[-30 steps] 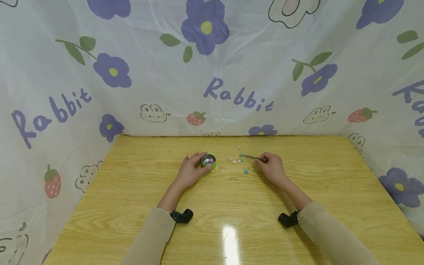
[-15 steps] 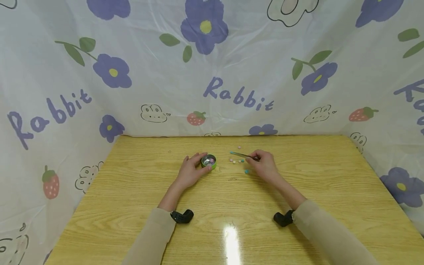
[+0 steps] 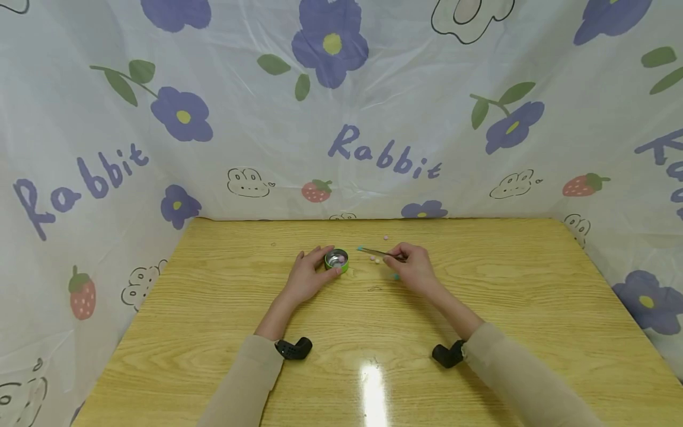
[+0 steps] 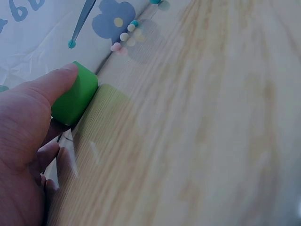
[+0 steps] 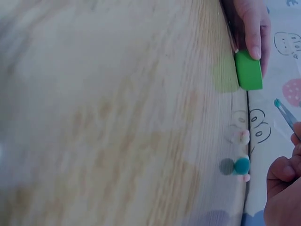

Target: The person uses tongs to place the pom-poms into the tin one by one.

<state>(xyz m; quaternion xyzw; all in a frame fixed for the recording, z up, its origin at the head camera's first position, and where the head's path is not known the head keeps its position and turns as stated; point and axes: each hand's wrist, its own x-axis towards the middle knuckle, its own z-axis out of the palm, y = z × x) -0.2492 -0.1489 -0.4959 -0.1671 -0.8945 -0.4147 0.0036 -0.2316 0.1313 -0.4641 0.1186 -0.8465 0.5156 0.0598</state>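
The left hand curves its thumb and fingers round an open green tin, which stands upright on the wood-grain table, left of the loose beads. A pink bead lies inside the tin. The right hand pinches metal tweezers between thumb and fingers; their tips point left and hold a small blue bead above the table, just right of the tin and apart from it. Below the tweezers lie another pink bead and a white bead; a larger blue bead sits nearer, and a pale pink bead farther back.
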